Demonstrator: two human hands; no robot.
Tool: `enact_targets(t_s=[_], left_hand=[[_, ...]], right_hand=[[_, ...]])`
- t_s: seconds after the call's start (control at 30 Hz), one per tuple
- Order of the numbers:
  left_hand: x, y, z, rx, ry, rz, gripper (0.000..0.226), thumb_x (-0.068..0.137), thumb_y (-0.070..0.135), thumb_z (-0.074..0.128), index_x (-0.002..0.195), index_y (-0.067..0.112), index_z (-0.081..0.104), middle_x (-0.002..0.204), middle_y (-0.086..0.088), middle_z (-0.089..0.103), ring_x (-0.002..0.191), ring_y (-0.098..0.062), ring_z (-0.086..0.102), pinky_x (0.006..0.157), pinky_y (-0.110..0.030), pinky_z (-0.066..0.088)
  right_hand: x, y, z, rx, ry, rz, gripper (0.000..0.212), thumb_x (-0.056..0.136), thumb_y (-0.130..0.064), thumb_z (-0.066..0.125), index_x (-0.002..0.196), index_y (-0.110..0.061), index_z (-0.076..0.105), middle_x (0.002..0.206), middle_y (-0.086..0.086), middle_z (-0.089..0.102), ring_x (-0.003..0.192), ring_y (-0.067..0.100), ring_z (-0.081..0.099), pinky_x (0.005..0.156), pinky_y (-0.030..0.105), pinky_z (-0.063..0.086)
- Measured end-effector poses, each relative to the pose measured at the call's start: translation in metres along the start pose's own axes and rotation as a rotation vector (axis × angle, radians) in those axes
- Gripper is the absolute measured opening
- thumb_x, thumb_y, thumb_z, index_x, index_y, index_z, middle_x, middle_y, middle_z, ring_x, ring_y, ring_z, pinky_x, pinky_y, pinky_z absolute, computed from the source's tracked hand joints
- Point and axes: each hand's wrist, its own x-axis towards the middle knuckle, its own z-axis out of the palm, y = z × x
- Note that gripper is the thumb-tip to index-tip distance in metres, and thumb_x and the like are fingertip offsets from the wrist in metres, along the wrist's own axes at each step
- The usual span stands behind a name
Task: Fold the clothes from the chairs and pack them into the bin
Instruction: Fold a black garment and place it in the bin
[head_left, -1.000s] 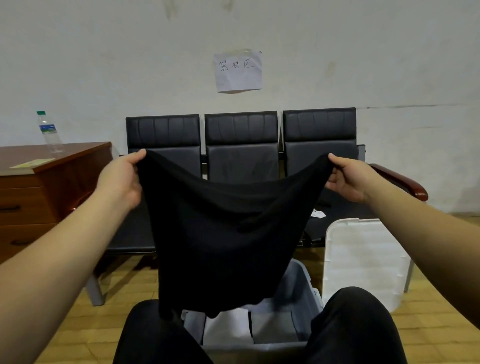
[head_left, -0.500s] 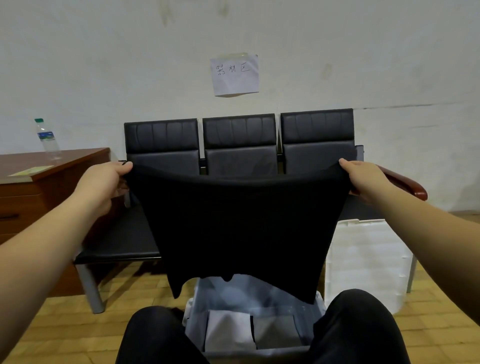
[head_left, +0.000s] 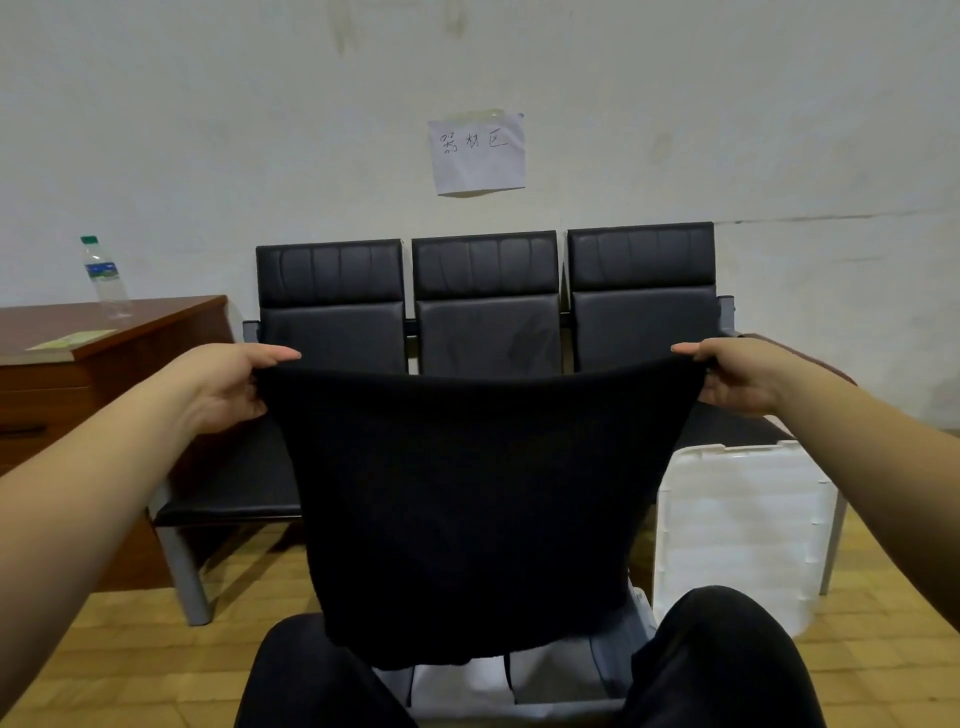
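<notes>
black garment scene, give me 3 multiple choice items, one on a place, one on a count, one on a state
1. Where does the water bottle stand?
A. on the wooden desk
B. on a chair seat
C. in the bin

2. How many black chairs stand in the row?
A. two
B. three
C. five

3. How is the black garment held?
A. bunched in one hand
B. lying on the floor
C. spread between both hands

Key: 1 A, it stands on the desk top at left. 2 B, three backrests show. 3 C, left hand and right hand grip its top corners.
</notes>
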Motion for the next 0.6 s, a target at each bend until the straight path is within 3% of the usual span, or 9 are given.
enact_targets(t_s=[0.1, 0.2, 0.3, 0.37, 0.43, 0.5, 0.6], left_hand=[[-0.004, 0.004, 0.002, 0.028, -0.041, 0.03, 0.033, 0.1, 0.002, 0.038, 0.1, 0.008, 0.07, 0.113, -0.011, 0.062, 0.105, -0.024, 0.057, 0.104, -0.037, 0.042], [-0.004, 0.006, 0.003, 0.112, -0.088, 0.121, 0.03, 0.092, -0.008, 0.044, 0.1, 0.008, 0.069, 0.115, -0.013, 0.062, 0.108, -0.026, 0.056, 0.11, -0.039, 0.039], [0.001, 0.008, 0.002, 0.252, -0.031, 0.235, 0.032, 0.088, -0.016, 0.051, 0.099, 0.009, 0.068, 0.118, -0.02, 0.063, 0.111, -0.032, 0.057, 0.112, -0.043, 0.038], [0.008, 0.008, 0.0, 0.334, 0.023, 0.287, 0.027, 0.091, -0.012, 0.054, 0.103, 0.007, 0.069, 0.117, -0.02, 0.064, 0.11, -0.032, 0.06, 0.108, -0.042, 0.044], [0.008, 0.01, -0.001, 0.463, 0.081, 0.361, 0.02, 0.094, -0.002, 0.059, 0.107, 0.007, 0.071, 0.108, -0.017, 0.068, 0.1, -0.029, 0.061, 0.089, -0.028, 0.051], [0.005, 0.014, -0.002, 0.629, 0.147, 0.456, 0.013, 0.097, 0.01, 0.062, 0.106, 0.012, 0.07, 0.101, -0.011, 0.066, 0.091, -0.026, 0.057, 0.069, -0.022, 0.046], [0.001, 0.021, -0.003, 0.848, 0.181, 0.573, 0.013, 0.097, 0.02, 0.063, 0.107, 0.016, 0.07, 0.101, -0.012, 0.064, 0.089, -0.024, 0.055, 0.078, -0.032, 0.04]], right_hand=[[0.001, -0.002, -0.001, -0.04, -0.059, -0.055, 0.031, 0.098, 0.003, 0.039, 0.108, -0.009, 0.065, 0.108, 0.009, 0.062, 0.093, 0.018, 0.06, 0.067, 0.026, 0.058], [0.001, -0.004, -0.002, -0.204, -0.072, -0.109, 0.034, 0.096, 0.009, 0.045, 0.119, -0.012, 0.061, 0.104, 0.006, 0.063, 0.089, 0.013, 0.06, 0.063, 0.019, 0.049], [0.003, -0.006, -0.003, -0.286, -0.056, -0.146, 0.032, 0.095, 0.011, 0.047, 0.11, -0.013, 0.062, 0.099, 0.008, 0.063, 0.085, 0.015, 0.06, 0.067, 0.02, 0.045], [0.005, -0.006, -0.005, -0.352, -0.053, -0.178, 0.025, 0.097, 0.007, 0.05, 0.101, -0.013, 0.065, 0.101, 0.01, 0.064, 0.087, 0.017, 0.061, 0.072, 0.023, 0.046], [0.006, -0.008, -0.006, -0.454, -0.028, -0.217, 0.019, 0.098, 0.0, 0.054, 0.095, -0.014, 0.066, 0.098, 0.009, 0.066, 0.085, 0.016, 0.062, 0.073, 0.023, 0.047], [0.003, -0.01, -0.006, -0.54, 0.018, -0.255, 0.013, 0.099, -0.008, 0.056, 0.092, -0.014, 0.065, 0.091, 0.005, 0.064, 0.08, 0.013, 0.059, 0.069, 0.02, 0.045], [0.006, -0.012, -0.011, -0.626, 0.111, -0.321, 0.01, 0.098, -0.023, 0.061, 0.091, -0.018, 0.066, 0.087, 0.001, 0.061, 0.076, 0.014, 0.051, 0.069, 0.023, 0.041]])
